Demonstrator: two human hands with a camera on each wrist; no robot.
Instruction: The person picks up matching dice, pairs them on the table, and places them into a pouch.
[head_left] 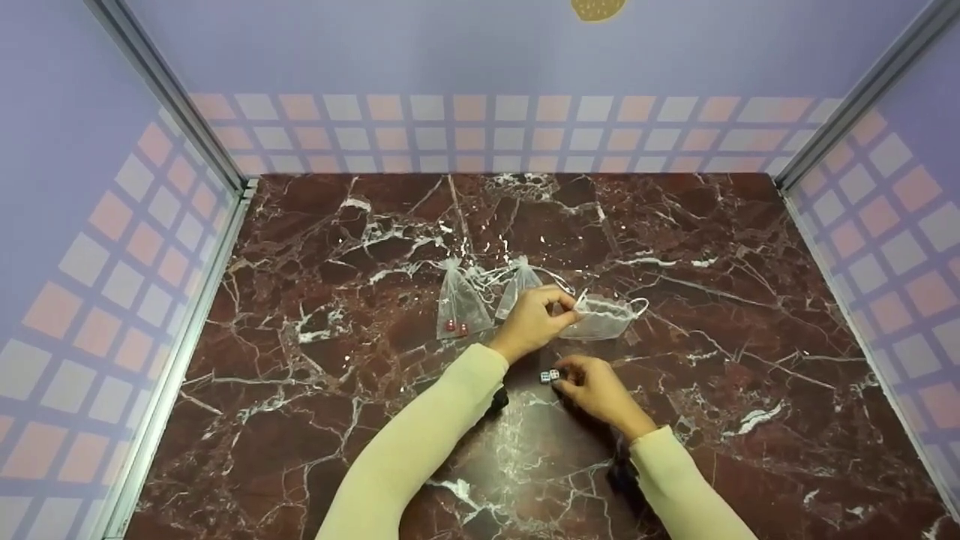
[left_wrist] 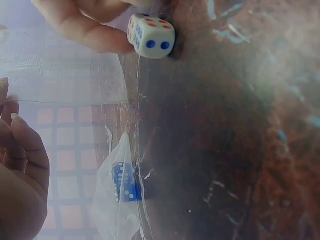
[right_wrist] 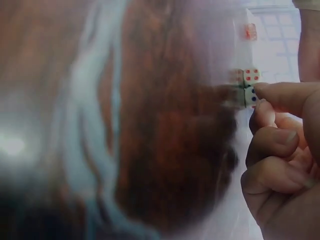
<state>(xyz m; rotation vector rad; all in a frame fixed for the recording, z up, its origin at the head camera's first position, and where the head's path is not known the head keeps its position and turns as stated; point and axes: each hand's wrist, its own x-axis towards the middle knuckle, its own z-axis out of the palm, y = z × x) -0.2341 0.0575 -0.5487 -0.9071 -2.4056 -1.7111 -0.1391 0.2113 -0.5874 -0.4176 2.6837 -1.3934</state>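
Note:
My left hand (head_left: 534, 319) pinches the rim of a sheer white drawstring pouch (head_left: 604, 322), which lies on the table with its mouth spread. Just in front of it, two white dice (head_left: 550, 376) with coloured dots sit side by side on the marble surface. My right hand (head_left: 596, 386) has its finger and thumb on the nearer one, a white die (right_wrist: 250, 96) with blue dots facing the right wrist camera. In the left wrist view the fingers of my left hand (left_wrist: 22, 170) are curled at the pouch (left_wrist: 65, 70).
To the left lies a tied pouch (head_left: 461, 304) with red dice (head_left: 456, 327) inside. Between it and my left hand is another tied pouch (head_left: 519, 285); blue dice (left_wrist: 126, 184) show through a pouch in the left wrist view. Patterned walls (head_left: 480, 127) border the marble table (head_left: 300, 420).

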